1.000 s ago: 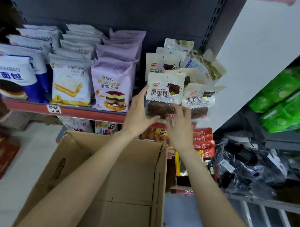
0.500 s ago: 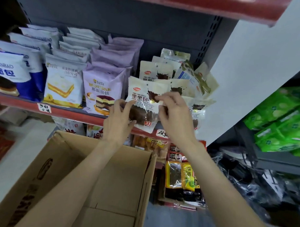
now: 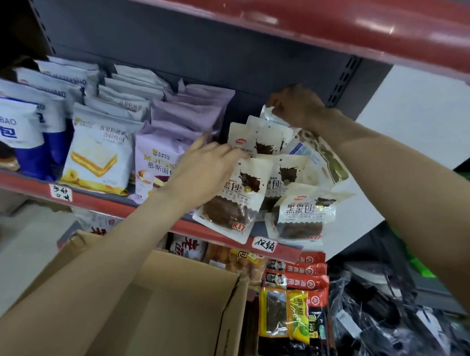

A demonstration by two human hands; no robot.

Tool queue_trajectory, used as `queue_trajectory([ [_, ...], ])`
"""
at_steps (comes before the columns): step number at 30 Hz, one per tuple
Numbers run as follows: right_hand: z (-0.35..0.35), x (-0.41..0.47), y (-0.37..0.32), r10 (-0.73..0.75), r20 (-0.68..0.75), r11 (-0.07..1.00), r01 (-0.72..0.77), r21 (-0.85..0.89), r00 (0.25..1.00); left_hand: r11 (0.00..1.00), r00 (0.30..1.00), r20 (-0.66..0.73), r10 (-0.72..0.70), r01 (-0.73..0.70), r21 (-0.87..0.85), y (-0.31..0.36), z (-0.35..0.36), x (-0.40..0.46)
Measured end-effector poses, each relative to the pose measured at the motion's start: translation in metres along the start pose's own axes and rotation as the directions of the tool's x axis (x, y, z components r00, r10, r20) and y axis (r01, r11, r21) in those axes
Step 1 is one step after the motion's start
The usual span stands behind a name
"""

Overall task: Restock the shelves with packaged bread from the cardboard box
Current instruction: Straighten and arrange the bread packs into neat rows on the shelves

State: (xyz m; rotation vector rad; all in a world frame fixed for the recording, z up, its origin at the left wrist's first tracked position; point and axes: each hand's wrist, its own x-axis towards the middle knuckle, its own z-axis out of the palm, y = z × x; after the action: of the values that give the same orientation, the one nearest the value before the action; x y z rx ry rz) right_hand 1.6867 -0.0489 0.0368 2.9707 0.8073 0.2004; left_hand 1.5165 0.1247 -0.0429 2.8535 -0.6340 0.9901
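Observation:
Several white packs of dark bread stand in a loose row at the right end of the shelf [image 3: 107,203]; the front pack [image 3: 231,204] leans over the shelf's red edge. A second front pack [image 3: 304,215] stands to its right. My left hand [image 3: 202,171] reaches in from the left, its fingers lying straight against the left edge of the packs behind the front one. My right hand [image 3: 297,105] is up at the back of the row and pinches the top edge of a rear pack [image 3: 268,113]. The cardboard box [image 3: 232,297] sits below my arms, open, its visible inside bare.
Purple mousse bread packs [image 3: 160,159], white toast packs [image 3: 96,151] and blue packs [image 3: 14,127] fill the shelf to the left. A red shelf [image 3: 340,27] overhangs close above my right hand. Snack packs [image 3: 290,307] sit on the lower shelf, black plastic-wrapped goods [image 3: 397,316] to the right.
Both hands have let go of the front pack, which now stands on the shelf. My right hand rose to the back of the row; my left shifted up to the packs' left edge.

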Motion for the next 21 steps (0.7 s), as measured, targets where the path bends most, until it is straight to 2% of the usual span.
queue_trajectory([
  [2, 0.010, 0.011, 0.005, -0.010, 0.080, 1.000, 0.009, 0.017, 0.997, 1.000, 0.998, -0.059, 0.023, -0.023, 0.005, -0.005, 0.004, 0.002],
  [5, 0.021, 0.019, 0.004, -0.073, 0.232, 0.997, 0.065, 0.041, 0.970, 0.999, 0.997, -0.068, 0.030, -0.031, -0.018, -0.006, 0.008, 0.004],
  [8, 0.026, 0.029, 0.002, -0.086, 0.284, 0.996, 0.076, 0.045, 0.955, 0.998, 0.997, -0.058, 0.040, -0.043, -0.039, -0.009, 0.008, 0.007],
  [11, 0.025, 0.035, 0.004, -0.095, 0.253, 0.995, 0.101, -0.012, 0.963, 0.998, 0.998, -0.051, 0.035, -0.038, -0.060, -0.012, 0.006, 0.009],
  [13, 0.022, 0.039, 0.010, -0.117, 0.109, 0.982, 0.131, -0.133, 0.987, 0.994, 0.998, -0.049, -0.037, 0.032, -0.103, -0.017, 0.004, 0.014],
  [15, 0.017, 0.040, 0.018, -0.082, -0.009, 0.968, 0.077, -0.239, 0.997, 0.991, 0.995, -0.049, -0.086, 0.081, -0.104, -0.024, 0.007, 0.024],
  [17, 0.015, 0.040, 0.025, -0.013, 0.024, 0.954, 0.020, -0.299, 1.000, 0.995, 0.995, -0.044, -0.092, 0.091, -0.039, -0.031, 0.011, 0.036],
  [19, 0.019, 0.038, 0.028, 0.035, 0.096, 0.969, -0.010, -0.246, 0.995, 0.990, 0.982, 0.129, -0.140, 0.143, -0.013, -0.034, 0.012, 0.049],
  [21, 0.023, 0.036, 0.030, 0.047, 0.131, 0.986, -0.024, -0.167, 0.990, 0.981, 0.925, 0.332, -0.184, 0.194, 0.003, -0.035, 0.016, 0.059],
])
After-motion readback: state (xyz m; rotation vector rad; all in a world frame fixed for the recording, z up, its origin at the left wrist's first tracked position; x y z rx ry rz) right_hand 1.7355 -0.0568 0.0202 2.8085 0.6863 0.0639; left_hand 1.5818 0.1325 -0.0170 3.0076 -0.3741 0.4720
